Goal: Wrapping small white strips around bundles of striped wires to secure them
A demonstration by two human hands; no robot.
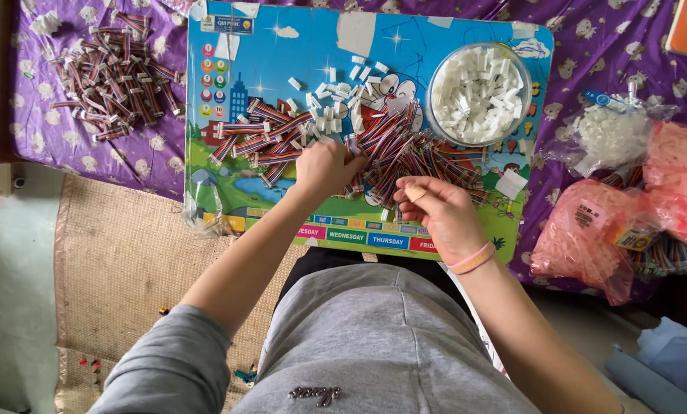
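A colourful cartoon board [282, 54] lies in front of me, covered with striped multicolour ribbon-cable pieces [428, 157] and small white plastic connectors [328, 100]. My left hand [324, 169] rests on the cable pile near the loose connectors, fingers curled down into the pieces. My right hand [439, 211], with a pink band at the wrist, is closed around a cable piece at the pile's near edge. A clear round bowl [435, 84] of white connectors stands at the board's far right.
A second heap of cable pieces [113, 77] lies on the purple patterned cloth [36, 130] at the far left. Pink bags [589, 234] and a clear bag of white parts [612, 134] sit to the right. A woven mat [121, 261] covers the floor at left.
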